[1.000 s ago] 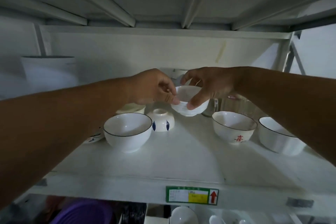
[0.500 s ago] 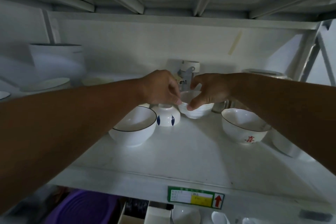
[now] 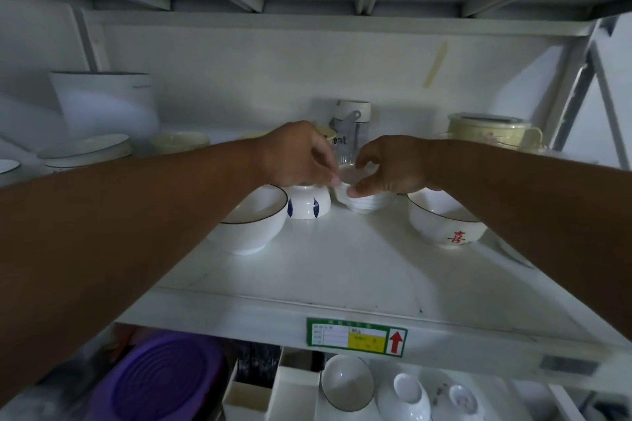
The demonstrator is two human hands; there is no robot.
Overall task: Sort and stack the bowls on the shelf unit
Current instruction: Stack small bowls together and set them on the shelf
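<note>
both my hands are on the ribbed bowl (image 3: 367, 203), which sits on the shelf (image 3: 342, 260) between the upturned bowl (image 3: 307, 203) and the red-character bowl (image 3: 444, 225). my left hand (image 3: 297, 155) pinches its near-left rim with curled fingers; my right hand (image 3: 390, 166) grips the rim from the right, thumb on the near edge. a rimmed bowl (image 3: 254, 220) stands just left of the upturned one, partly under my left forearm. a glass bottle (image 3: 352, 128) stands behind my hands.
</note>
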